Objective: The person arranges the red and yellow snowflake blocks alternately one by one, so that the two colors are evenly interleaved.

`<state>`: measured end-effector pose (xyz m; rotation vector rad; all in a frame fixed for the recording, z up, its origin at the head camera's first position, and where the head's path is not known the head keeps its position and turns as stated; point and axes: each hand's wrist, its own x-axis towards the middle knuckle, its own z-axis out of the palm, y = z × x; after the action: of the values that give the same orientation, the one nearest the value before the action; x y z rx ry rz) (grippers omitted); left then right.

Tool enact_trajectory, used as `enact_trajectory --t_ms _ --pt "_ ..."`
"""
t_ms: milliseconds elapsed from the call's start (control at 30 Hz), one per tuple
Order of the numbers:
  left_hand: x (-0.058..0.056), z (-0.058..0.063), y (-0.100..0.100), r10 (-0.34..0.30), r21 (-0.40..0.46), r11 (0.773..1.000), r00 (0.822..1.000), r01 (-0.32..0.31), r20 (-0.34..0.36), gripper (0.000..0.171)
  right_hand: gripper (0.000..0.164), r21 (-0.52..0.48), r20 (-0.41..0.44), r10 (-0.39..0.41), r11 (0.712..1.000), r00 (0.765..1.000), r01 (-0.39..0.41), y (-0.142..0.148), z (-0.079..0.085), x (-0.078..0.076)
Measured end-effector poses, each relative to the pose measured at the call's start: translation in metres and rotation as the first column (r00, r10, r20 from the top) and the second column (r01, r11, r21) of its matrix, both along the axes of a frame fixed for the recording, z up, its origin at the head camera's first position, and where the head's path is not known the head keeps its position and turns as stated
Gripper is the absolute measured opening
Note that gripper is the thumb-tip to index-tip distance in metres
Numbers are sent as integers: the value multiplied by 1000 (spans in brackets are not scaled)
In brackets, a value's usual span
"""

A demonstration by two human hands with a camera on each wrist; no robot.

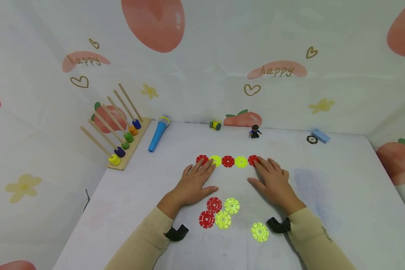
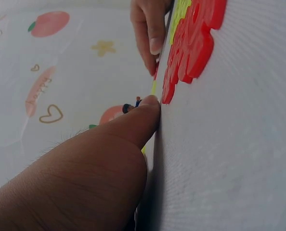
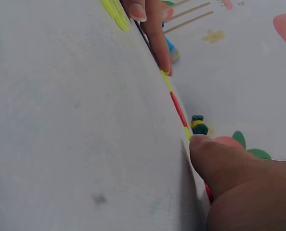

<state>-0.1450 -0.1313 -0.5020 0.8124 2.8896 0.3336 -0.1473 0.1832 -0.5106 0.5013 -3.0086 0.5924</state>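
Observation:
Toothed plastic snowflake discs lie in a row of alternating red and yellow. At its left end, my left hand (image 1: 194, 184) rests fingertips on a red disc (image 1: 200, 158) and the adjacent yellow disc (image 1: 217, 159), fingers straight, thumb out to the side. A red disc (image 1: 228, 161) and a yellow disc (image 1: 241, 162) sit uncovered in the middle. The index finger of my right hand (image 1: 273, 183) touches the red disc (image 1: 252, 159) at the right end; its fingers are extended too. Nearer me lie two red discs (image 1: 207, 219) and two yellow discs (image 1: 223, 220), with another yellow disc (image 1: 260, 232) by the right cuff.
A wooden peg counter (image 1: 123, 159) with coloured beads stands at the left. Along the back are a blue toy microphone (image 1: 158, 135), a small green-yellow toy (image 1: 215, 125), a toy figure (image 1: 255, 132), a black-and-white ring (image 1: 312, 139) and a blue block (image 1: 320, 135).

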Motion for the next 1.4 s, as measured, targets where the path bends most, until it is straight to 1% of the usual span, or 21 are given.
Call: enact_trajectory --t_ms 133,267,467,833,1100,1200,1233,1333,1400 --pt "0 -2 0 -1 3 1000 1000 1 -2 85 84 18 -12 -8 1000 1000 8 -1 -1 1" --pt "0 -1 0 -2 5 1000 1000 2 -4 85 86 23 -18 -18 1000 1000 18 -3 -2 4" --pt "0 2 0 -2 11 1000 1000 2 0 85 86 14 -15 -32 999 999 32 -7 -2 8" --pt "1 1 1 6 -13 1000 1000 -6 -2 86 88 27 -29 -43 999 999 44 -12 -2 11" --pt "0 2 0 -4 -2 1000 1000 4 -23 85 88 15 -38 -40 999 998 41 -13 -2 12" --pt "0 2 0 -8 -2 1000 999 8 -35 85 86 -25 -45 -50 998 998 49 -13 0 12" --pt "0 2 -1 -9 -2 1000 999 9 -37 85 84 -52 -50 -56 997 997 53 -13 1 13" --pt "0 0 0 -10 1 1000 999 10 -35 85 74 -175 -69 -76 983 995 63 -10 9 15" --pt "0 0 0 -9 2 1000 1000 9 -30 85 65 -291 -53 -66 956 996 48 -7 15 18"
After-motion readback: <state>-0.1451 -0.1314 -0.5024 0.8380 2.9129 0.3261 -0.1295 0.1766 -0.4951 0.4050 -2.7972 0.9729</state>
